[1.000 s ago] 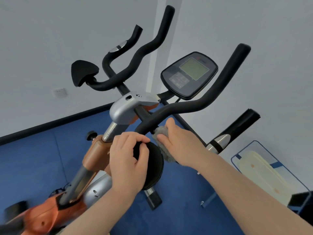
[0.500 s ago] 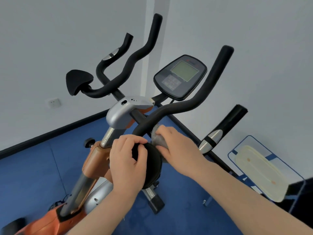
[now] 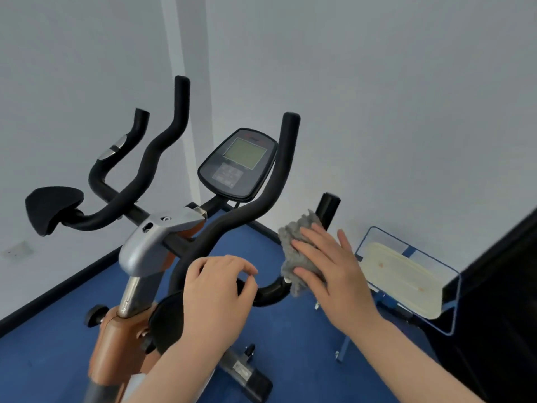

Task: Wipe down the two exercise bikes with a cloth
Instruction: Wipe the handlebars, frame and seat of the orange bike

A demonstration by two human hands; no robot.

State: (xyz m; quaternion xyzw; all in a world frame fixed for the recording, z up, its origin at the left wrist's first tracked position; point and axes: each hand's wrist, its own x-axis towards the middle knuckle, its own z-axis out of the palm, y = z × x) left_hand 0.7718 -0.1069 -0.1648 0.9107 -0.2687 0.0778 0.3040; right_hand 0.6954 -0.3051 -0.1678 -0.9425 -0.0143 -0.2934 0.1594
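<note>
My right hand (image 3: 334,274) presses the grey cloth (image 3: 296,251) with straight fingers against the handlebar (image 3: 270,292) end. My left hand (image 3: 218,295) curls over that bar, beside the elbow pad (image 3: 165,318) below.

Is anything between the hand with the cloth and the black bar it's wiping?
Only the cloth itself. The right hand presses the grey cloth against the black handlebar, and nothing else visible sits between them. The left hand holds the same bar beside it, not in the way.

orange bike (image 3: 116,338), grey cloth (image 3: 293,242) on handlebar (image 3: 261,205)
</note>
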